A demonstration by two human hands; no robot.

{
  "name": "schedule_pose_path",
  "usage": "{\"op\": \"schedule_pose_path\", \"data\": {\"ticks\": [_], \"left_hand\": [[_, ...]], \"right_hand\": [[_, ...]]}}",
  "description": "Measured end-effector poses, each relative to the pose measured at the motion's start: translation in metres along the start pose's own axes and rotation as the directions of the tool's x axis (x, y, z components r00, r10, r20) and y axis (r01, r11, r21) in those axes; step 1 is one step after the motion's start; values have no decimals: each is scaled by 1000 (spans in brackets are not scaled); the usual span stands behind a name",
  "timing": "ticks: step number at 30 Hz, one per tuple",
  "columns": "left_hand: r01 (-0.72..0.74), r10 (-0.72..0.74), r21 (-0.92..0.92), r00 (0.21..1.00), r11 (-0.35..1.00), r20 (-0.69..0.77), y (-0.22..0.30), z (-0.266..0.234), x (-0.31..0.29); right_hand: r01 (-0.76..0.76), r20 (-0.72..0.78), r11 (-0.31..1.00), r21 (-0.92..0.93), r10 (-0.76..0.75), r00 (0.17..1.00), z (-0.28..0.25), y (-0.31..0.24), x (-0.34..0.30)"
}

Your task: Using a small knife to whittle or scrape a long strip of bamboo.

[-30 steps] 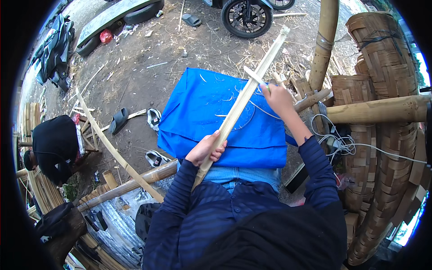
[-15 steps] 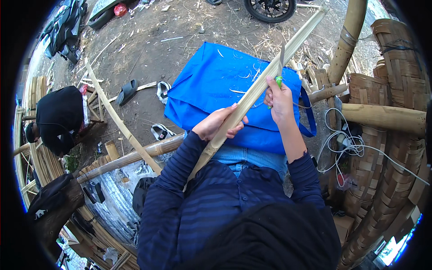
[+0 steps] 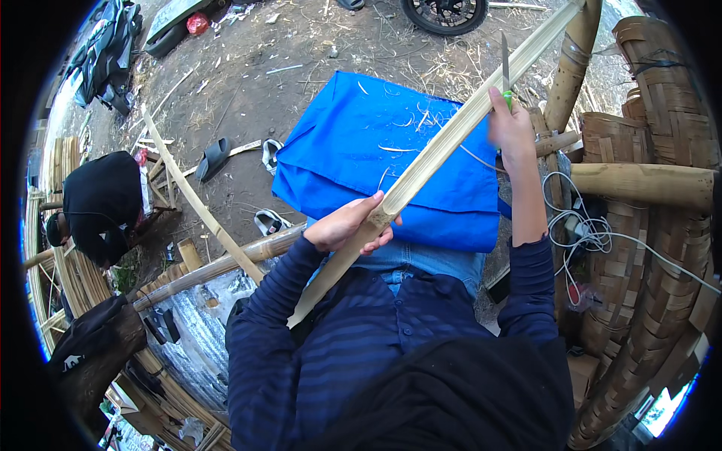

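A long pale bamboo strip (image 3: 444,146) slants from beside my left hip up to the far right. My left hand (image 3: 352,223) is closed around its lower part, near a node. Farther up, my right hand (image 3: 514,129) grips a knife (image 3: 505,64) by its green handle, and the blade points away from me against the strip's right edge. The moving fingers of that hand are slightly blurred. Beneath the strip, a blue cloth bag (image 3: 323,150) covers my lap, with thin curled shavings (image 3: 425,120) scattered on it.
Another bamboo strip (image 3: 199,199) leans on a bamboo pole (image 3: 226,259) at left. A person in black (image 3: 101,203) bends over farther left. Sandals (image 3: 213,159) lie on the ground. A white cable (image 3: 594,237) coils beside woven bamboo panels (image 3: 624,263) at right. A wheel (image 3: 445,13) stands ahead.
My right hand has slid the knife farther up the strip, away from me. The strip has shifted toward the upper right, and more shavings lie on the blue cloth.
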State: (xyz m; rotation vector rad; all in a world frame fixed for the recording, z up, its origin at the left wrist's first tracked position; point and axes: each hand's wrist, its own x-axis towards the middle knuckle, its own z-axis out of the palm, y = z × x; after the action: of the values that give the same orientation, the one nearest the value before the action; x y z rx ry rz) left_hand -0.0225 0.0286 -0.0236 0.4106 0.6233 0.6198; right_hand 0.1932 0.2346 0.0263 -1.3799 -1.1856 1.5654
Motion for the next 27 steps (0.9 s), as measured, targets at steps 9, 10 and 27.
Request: {"op": "schedule_pose_path", "data": {"ticks": [9, 10, 27], "left_hand": [[10, -29, -150, 992, 989, -126, -12, -13, -7], [-4, -15, -159, 992, 987, -123, -12, -15, -7], [-43, 17, -118, 976, 992, -218, 11, -20, 41]], "right_hand": [[242, 74, 875, -420, -233, 970, 2, 41, -38], [269, 146, 843, -467, -226, 963, 2, 42, -41], [596, 562, 229, -770, -201, 803, 38, 81, -66]]}}
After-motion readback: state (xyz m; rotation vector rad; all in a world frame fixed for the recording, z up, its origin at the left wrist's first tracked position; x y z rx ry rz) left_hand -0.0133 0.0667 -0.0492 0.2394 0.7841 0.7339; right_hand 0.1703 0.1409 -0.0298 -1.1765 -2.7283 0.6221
